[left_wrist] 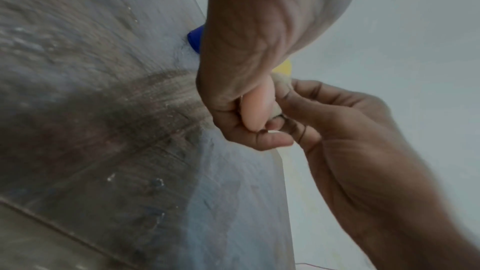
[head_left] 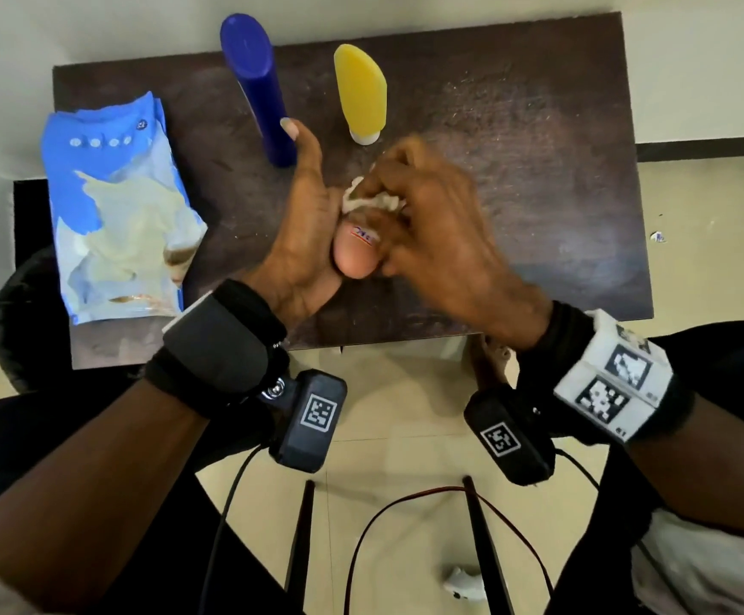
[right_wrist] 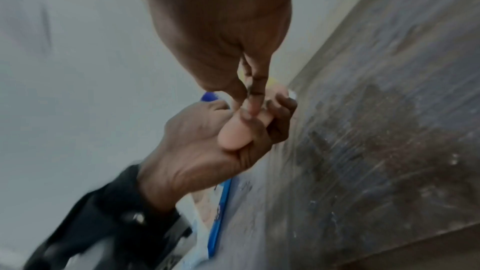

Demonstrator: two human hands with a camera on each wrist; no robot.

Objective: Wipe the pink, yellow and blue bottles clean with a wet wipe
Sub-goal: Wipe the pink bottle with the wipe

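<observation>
My left hand [head_left: 303,233] grips the pink bottle [head_left: 354,255] above the middle of the dark table [head_left: 538,193], fingers curled round its body. The bottle's rounded end points toward me. My right hand [head_left: 427,228] holds a crumpled white wet wipe [head_left: 370,198] against the bottle's far part; this hand is blurred. In the left wrist view the pink bottle [left_wrist: 255,106] shows between both hands. The right wrist view shows the pink bottle [right_wrist: 233,132] in the left palm. The blue bottle [head_left: 254,82] and the yellow bottle [head_left: 361,91] stand upright at the back.
A blue and white wipes pack [head_left: 117,206] lies on the table's left side, overhanging the edge. Cables [head_left: 405,517] run across the tiled floor below the table's front edge. A wall is behind the table.
</observation>
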